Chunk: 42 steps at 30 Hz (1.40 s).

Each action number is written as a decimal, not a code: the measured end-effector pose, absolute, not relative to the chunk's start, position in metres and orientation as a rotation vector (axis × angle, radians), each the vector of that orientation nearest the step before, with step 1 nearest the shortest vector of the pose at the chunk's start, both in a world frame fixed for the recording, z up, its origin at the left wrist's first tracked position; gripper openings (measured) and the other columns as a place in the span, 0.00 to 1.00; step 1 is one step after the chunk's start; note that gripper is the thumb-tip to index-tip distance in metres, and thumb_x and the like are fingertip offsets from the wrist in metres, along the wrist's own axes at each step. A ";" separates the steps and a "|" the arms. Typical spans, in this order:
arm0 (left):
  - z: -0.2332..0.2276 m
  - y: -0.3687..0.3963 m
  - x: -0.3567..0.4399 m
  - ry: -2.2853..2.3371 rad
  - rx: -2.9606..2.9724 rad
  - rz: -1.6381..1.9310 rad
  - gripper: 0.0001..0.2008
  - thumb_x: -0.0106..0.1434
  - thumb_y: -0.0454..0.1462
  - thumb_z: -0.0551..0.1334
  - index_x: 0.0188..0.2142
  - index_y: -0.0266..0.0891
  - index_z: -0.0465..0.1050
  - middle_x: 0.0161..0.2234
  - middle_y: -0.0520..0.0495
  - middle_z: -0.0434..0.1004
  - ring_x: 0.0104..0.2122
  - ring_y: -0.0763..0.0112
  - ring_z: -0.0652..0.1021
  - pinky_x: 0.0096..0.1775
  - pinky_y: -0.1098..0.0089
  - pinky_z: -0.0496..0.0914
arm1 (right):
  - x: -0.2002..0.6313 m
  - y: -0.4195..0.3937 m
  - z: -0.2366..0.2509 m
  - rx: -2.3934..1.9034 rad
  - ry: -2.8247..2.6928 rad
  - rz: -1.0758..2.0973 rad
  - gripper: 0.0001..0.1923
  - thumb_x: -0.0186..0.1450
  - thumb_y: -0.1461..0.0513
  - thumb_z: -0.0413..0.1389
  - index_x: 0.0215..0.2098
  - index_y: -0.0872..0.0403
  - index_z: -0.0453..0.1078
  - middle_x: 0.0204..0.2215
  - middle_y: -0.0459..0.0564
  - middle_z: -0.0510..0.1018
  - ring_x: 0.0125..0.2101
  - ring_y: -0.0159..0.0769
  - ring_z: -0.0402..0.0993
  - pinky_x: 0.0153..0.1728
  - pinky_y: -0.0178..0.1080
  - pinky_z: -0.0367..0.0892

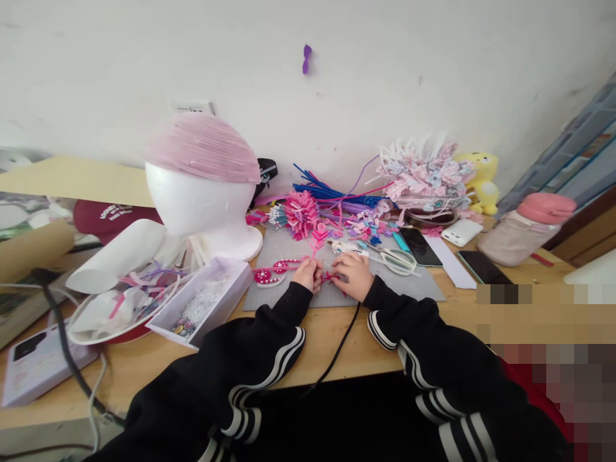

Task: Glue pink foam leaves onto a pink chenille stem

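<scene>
- At your far left, a pale flat box (pixel 41 367) lies on the wooden table (pixel 129 372), under a dark cable (pixel 62 346).
- Next to it is a round tray (pixel 96 340), filled with white and coloured scraps; behind it there is a maroon cap (pixel 115 219).
- A white foam head (pixel 185 205) stands after this and wears a pink covering (pixel 205 151). In front of it, a white open box (pixel 221 308) contains clear beads.
- On the grey mat (pixel 414 285), just left of your hands, you have a pink ornament with pearls (pixel 264 276).
- Your left hand (pixel 308 274) has its fingers narrow, pinching the stem of a pink feather-like piece (pixel 317 237). This piece rises above your fingers, over the mat.
- Between your two hands is a dark pink strip (pixel 328 277). Your right hand (pixel 353 276) brings its thumb and fingertips together on this strip; how firm is the hold, I cannot tell.
- Behind your hands there are a pink bunch (pixel 301 215) and blue stems (pixel 332 194).
- Just right of your right hand, scissors (pixel 399 262) lie on the mat, near a black phone (pixel 422 246).
- Farther right you find a floral headpiece (pixel 423 173), a yellow figure (pixel 485 186), a white power bank (pixel 461 232), a second phone (pixel 486 268) and a bottle with pink lid (pixel 510 237).
</scene>
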State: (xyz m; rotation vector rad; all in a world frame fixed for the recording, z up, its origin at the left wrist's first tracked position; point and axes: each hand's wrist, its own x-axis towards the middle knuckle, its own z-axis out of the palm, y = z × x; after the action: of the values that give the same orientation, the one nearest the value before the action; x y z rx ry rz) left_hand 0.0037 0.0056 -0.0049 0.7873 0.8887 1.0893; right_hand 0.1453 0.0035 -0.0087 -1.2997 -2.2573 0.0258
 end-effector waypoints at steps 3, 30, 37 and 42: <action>-0.005 0.006 0.004 0.875 0.778 1.084 0.14 0.55 0.44 0.54 0.22 0.38 0.55 0.11 0.61 0.53 0.07 0.86 0.53 0.11 0.82 0.45 | 0.145 0.005 -0.009 -1.277 -2.129 0.068 0.04 0.54 0.63 0.54 0.27 0.53 0.71 0.31 0.48 0.75 0.37 0.37 0.65 0.38 0.42 0.50; -0.011 0.005 0.005 0.453 0.919 0.892 0.20 0.40 0.44 0.67 0.24 0.37 0.58 0.09 0.63 0.52 0.08 0.86 0.54 0.12 0.81 0.47 | 0.141 0.001 0.002 -0.998 -1.356 1.213 0.18 0.53 0.49 0.52 0.25 0.56 0.71 0.15 0.45 0.66 0.15 0.27 0.60 0.17 0.34 0.57; -0.011 0.003 0.007 0.420 0.953 0.827 0.20 0.40 0.45 0.66 0.22 0.36 0.58 0.09 0.63 0.51 0.08 0.86 0.52 0.12 0.81 0.44 | 0.138 -0.001 0.004 -0.968 -1.175 1.383 0.14 0.45 0.55 0.60 0.24 0.57 0.70 0.12 0.41 0.65 0.13 0.23 0.58 0.15 0.31 0.53; -0.009 0.001 0.007 0.459 0.959 0.794 0.20 0.38 0.45 0.66 0.22 0.36 0.58 0.08 0.62 0.50 0.09 0.86 0.52 0.12 0.80 0.43 | 0.138 -0.003 0.005 -0.951 -1.144 1.426 0.13 0.45 0.55 0.60 0.22 0.57 0.69 0.11 0.40 0.65 0.12 0.22 0.56 0.13 0.30 0.50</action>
State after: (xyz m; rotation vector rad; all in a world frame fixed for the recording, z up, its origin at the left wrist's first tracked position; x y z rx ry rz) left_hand 0.0068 0.0006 -0.0092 0.9595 0.4586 0.7939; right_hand 0.1378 -0.0027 0.0054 -0.9510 -1.1440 1.4260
